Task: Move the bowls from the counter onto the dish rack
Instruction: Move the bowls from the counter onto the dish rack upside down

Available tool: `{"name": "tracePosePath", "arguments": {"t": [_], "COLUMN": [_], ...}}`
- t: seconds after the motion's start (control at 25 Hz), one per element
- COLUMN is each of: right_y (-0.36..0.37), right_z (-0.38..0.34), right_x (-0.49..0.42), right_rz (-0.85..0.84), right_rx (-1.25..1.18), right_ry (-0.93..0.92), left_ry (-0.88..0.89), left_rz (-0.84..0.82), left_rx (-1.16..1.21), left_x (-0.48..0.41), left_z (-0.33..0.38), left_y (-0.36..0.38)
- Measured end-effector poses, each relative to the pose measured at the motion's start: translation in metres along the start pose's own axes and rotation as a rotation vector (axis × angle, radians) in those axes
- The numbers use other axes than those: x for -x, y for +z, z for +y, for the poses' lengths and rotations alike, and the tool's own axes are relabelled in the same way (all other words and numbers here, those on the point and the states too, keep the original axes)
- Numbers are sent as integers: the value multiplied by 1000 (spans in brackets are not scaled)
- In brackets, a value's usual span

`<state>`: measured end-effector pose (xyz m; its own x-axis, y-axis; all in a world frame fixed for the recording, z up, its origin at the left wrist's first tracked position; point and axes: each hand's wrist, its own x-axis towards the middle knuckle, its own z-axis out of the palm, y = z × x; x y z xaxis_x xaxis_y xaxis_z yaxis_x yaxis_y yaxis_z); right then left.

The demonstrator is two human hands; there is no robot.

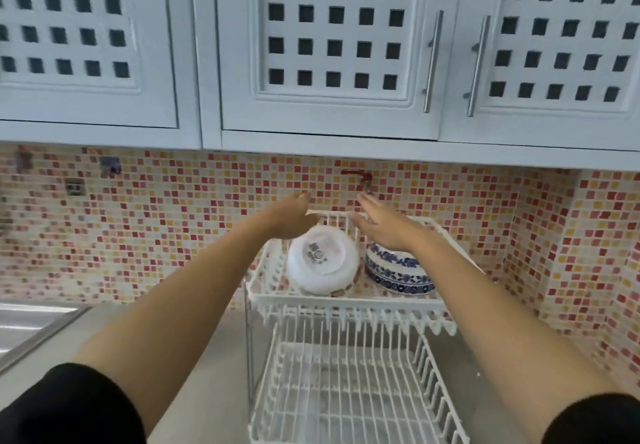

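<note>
A white two-tier wire dish rack point(349, 308) stands on the counter in front of me. On its upper tier a plain white bowl point(323, 260) lies upside down and tilted, its base toward me. Beside it on the right sits a blue-and-white patterned bowl point(398, 270), also turned over. My left hand point(292, 216) hovers just above the white bowl's far left edge, fingers extended and holding nothing. Over the patterned bowl my right hand point(384, 225) is flat and open, empty as well. The lower tier point(346, 391) holds nothing.
A steel sink edge point(31, 325) lies at the far left on the grey counter point(207, 374). The mosaic tile backsplash point(173, 235) carries a red-handled tap point(363, 180) just behind my hands. White wall cupboards point(329, 45) hang overhead.
</note>
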<state>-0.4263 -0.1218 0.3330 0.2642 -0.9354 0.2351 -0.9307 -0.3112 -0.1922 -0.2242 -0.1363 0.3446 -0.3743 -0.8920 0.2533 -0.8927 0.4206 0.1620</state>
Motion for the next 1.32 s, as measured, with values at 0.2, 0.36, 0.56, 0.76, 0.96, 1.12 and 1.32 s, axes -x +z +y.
{"name": "tracePosePath", "arguments": {"t": [0.2, 0.36, 0.56, 0.76, 0.96, 1.12, 1.32], "right_y": [40, 89, 161, 250, 344, 409, 483], "right_z": [-124, -218, -281, -289, -273, -257, -250], "right_x": [-31, -49, -72, -112, -171, -222, -265], "right_rz": [-8, -19, -73, -143, -200, -260, -352], "right_rx": [-16, -21, -48, -75, -128, -119, -175], "right_ry": [-69, -103, -115, -5, 133, 236, 331], "left_ry": [-150, -231, -325, -416, -583, -700, -829], "left_rz": [-38, -78, -150, -222, -235, -304, -329], "left_rx": [-8, -18, -3, 63, 140, 188, 299], "left_x": [71, 130, 164, 162, 137, 100, 63], "left_z": [-108, -180, -252, -323, -388, -440, -483], "left_y": [-19, -20, 2, 69, 150, 203, 268]}}
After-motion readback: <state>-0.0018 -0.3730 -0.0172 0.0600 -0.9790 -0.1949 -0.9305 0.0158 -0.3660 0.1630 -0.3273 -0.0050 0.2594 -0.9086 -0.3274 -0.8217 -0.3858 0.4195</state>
